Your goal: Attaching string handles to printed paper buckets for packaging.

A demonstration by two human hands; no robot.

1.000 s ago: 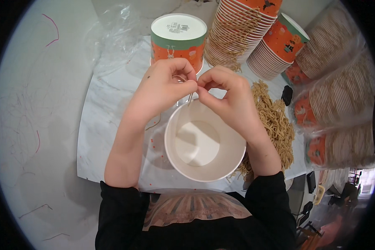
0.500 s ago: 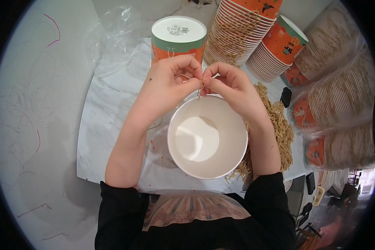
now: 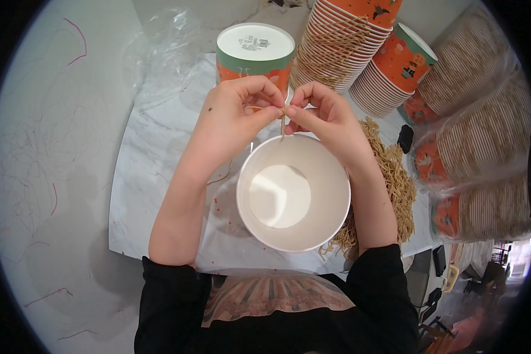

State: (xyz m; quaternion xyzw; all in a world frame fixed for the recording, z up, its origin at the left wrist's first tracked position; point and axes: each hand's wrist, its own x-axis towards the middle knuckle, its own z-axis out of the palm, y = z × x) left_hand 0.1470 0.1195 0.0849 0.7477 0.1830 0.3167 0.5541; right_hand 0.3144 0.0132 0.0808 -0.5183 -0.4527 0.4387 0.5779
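A white paper bucket [image 3: 330, 194] stands mouth up before me, with nothing inside it. Over its far rim, a thin tan cord [image 3: 282, 125] is pinched by both hands, and its short end hangs down at the rim. My left hand [image 3: 236, 118] is closed, thumb against forefinger, on the cord. Fingertip to fingertip with it, my right hand [image 3: 321, 115] is closed on the same cord. Another stretch of cord curves down beside the left wrist to the table. Whether there is a knot between the fingertips is hidden.
A pile of tan cords [image 3: 395, 177] lies right of the bucket. Behind my hands stands an upturned orange and green bucket [image 3: 255, 44]. Tall bucket stacks [image 3: 342, 47] and plastic-wrapped stacks [image 3: 484, 141] fill the back right. Crumpled clear plastic [image 3: 168, 59] lies at the back left of the marbled table [image 3: 153, 177].
My fingertips have shifted slightly on the cord, and its hanging end now shows straighter and longer. The bucket has moved very slightly away from me.
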